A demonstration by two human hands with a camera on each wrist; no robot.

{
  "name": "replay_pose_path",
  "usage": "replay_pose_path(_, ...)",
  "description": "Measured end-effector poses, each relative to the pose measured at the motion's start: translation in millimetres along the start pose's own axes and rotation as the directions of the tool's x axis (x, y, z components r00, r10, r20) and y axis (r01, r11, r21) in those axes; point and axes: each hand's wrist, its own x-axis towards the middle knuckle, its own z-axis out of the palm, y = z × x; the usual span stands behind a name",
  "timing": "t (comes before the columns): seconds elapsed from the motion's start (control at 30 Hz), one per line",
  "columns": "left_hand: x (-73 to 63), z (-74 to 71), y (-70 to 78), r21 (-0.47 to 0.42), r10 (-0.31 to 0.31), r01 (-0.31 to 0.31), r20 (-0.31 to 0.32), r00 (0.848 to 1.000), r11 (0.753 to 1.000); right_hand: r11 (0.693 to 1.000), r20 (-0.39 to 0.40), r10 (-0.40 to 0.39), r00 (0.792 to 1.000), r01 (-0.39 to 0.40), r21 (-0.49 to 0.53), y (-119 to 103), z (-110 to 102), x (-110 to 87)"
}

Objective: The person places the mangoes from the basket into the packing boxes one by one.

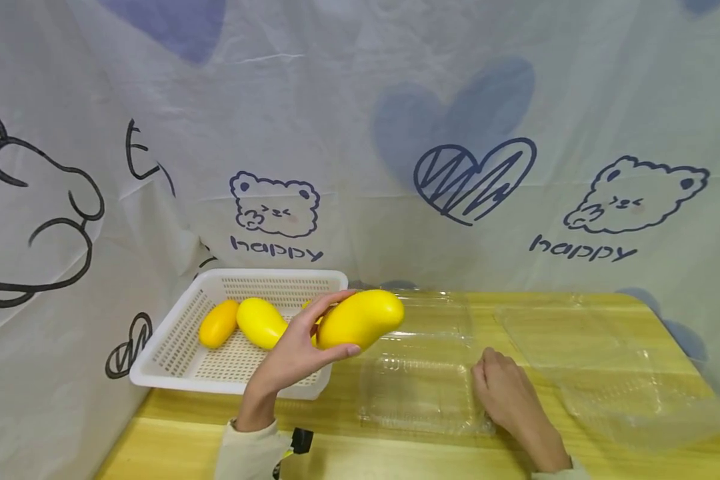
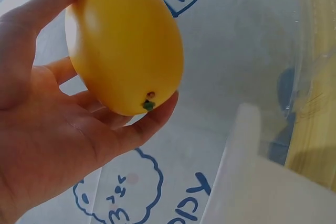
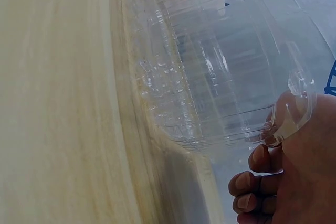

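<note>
My left hand [image 1: 294, 350] grips a yellow mango [image 1: 363, 320], thumb on the near side and fingers behind it, raised between the basket and a clear plastic container [image 1: 420, 400]. The mango's stem end with a small green tip faces the palm in the left wrist view. At the right side of the container, my right hand [image 1: 507, 393] pinches its rim between thumb and curled forefinger, as the right wrist view shows. The container lies on the table with its lid part folded back toward the wall.
A white plastic basket [image 1: 228, 387] stands at the left, holding an orange-yellow mango [image 1: 219, 325] and a yellow mango [image 1: 259, 323]; more yellow shows behind my left hand. Another clear container [image 1: 630, 380] lies at the right. A printed cloth [image 1: 360, 133] hangs behind the wooden table [image 1: 174, 447].
</note>
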Motion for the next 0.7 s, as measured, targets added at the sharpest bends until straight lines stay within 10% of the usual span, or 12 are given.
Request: replay_pose_path(0.7,9.8,38.4,3.4,0.119,0.023,-0.040,0.140,0.990,0.992,1.000,0.008,0.001,1.000,-0.002,0.008,3,3,0.5)
